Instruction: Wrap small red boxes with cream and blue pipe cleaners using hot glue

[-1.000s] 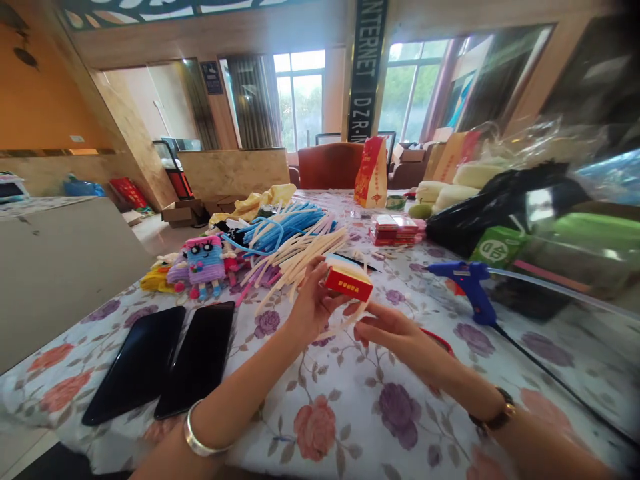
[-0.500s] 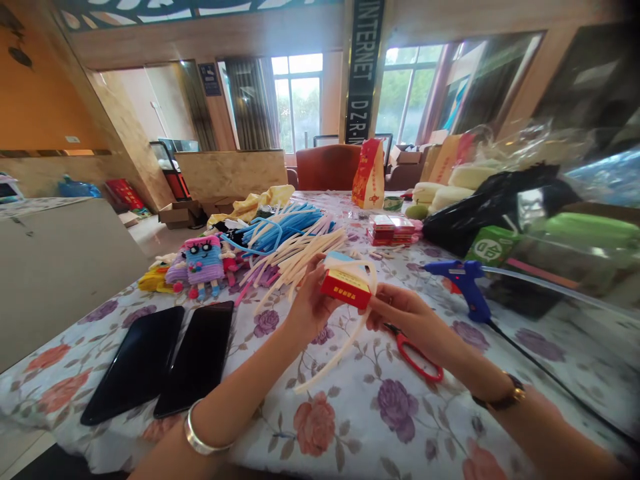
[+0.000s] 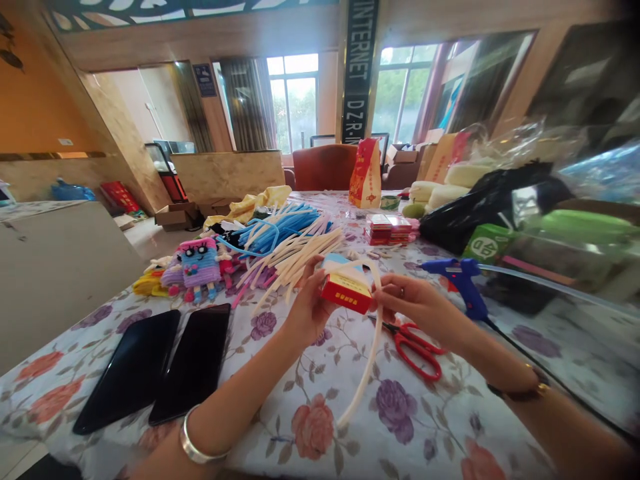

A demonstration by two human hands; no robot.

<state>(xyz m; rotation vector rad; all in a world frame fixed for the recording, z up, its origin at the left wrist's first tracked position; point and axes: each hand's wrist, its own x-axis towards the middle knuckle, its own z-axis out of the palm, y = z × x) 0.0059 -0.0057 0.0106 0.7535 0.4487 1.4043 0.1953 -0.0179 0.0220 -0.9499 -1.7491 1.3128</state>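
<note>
My left hand (image 3: 311, 307) is closed around one end of a small red box (image 3: 345, 295) with a yellow and light blue face. A cream chenille stem (image 3: 369, 373) arches over the box's top and right side, its long end hanging toward the table. With thumb and fingers, my right hand (image 3: 413, 300) pinches the stem at the box's right corner. Red-handled scissors (image 3: 417, 353) lie on the cloth below that hand, blades partly showing. Beyond the box is a pile of cream chenille stems (image 3: 305, 257), with blue stems (image 3: 283, 230) behind.
Two dark-screened devices, a left one (image 3: 131, 370) and a right one (image 3: 195, 363), lie at left. A crocheted doll (image 3: 197, 263) sits behind them. A blue glue gun (image 3: 463, 280) stands at right, its cord trailing forward. Stacked red boxes (image 3: 387, 230) and a black bag (image 3: 480, 203) are farther back.
The stem's loose end has swung right and closer to me. My right hand has shifted slightly up and right, uncovering more of the scissors. The left hand still grips the box.
</note>
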